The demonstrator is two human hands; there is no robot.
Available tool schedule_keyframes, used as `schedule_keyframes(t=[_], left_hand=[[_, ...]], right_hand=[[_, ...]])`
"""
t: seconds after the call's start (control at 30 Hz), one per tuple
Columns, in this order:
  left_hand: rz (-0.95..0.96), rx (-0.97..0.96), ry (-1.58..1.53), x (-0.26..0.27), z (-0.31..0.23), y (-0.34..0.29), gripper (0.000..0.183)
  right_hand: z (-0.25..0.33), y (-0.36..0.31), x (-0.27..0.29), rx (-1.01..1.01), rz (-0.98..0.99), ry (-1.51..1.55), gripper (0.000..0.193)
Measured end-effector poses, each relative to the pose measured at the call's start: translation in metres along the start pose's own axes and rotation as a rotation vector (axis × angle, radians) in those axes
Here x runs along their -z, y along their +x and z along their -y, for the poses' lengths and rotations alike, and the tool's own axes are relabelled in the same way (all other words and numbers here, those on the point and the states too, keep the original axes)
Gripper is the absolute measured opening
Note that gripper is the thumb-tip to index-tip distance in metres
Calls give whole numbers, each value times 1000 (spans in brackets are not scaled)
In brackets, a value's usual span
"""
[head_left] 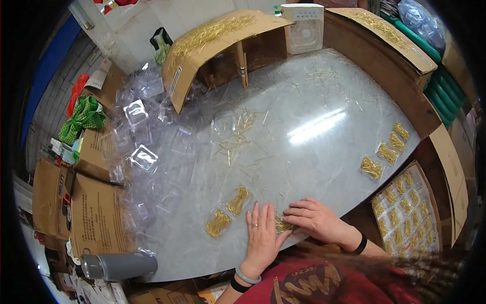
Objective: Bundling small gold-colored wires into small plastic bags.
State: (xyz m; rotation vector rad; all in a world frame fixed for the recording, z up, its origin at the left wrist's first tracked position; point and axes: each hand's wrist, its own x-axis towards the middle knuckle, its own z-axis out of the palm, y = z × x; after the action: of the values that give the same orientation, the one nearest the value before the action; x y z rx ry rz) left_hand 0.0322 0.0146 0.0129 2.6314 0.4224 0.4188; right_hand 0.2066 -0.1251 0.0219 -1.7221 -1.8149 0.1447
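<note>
My left hand (261, 230) lies on the grey table (243, 172) with its fingers stretched out and close together, thumb beside a small bundle of thin gold pins (280, 223). From the other side my right hand (318, 221) closes round that bundle, thumb and fingers on either side of it; part of the bundle is hidden. Just left of my left hand are two clear plastic boxes filled with gold pins, an upper box (237, 200) and a lower box (217, 224). What exactly the pins are is too small to tell.
Clear empty plastic boxes (144, 157) heap along the left side, above a grey bottle (121, 266). Loose gold pins (243, 126) are scattered mid-table. Several filled boxes (387, 153) line the right edge, near a carton of filled boxes (405, 215). A cardboard shelf (202, 55) and white fan (305, 29) stand behind.
</note>
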Motion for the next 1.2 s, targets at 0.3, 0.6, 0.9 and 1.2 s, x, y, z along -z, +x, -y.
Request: schedule_keyframes(t=[0.3, 0.6, 0.9, 1.2], left_hand=[[79, -69, 15, 8, -2, -2, 59], [6, -137, 17, -2, -1, -15, 61], [-29, -17, 19, -5, 0, -16, 68], [-43, 71, -186, 37, 5, -34, 69]], right_hand=[[10, 4, 0, -304, -232, 52, 58], [-6, 18, 3, -175, 136, -144, 61], [6, -4, 9, -104, 96, 16, 65], [26, -1, -6, -208, -87, -66, 66]])
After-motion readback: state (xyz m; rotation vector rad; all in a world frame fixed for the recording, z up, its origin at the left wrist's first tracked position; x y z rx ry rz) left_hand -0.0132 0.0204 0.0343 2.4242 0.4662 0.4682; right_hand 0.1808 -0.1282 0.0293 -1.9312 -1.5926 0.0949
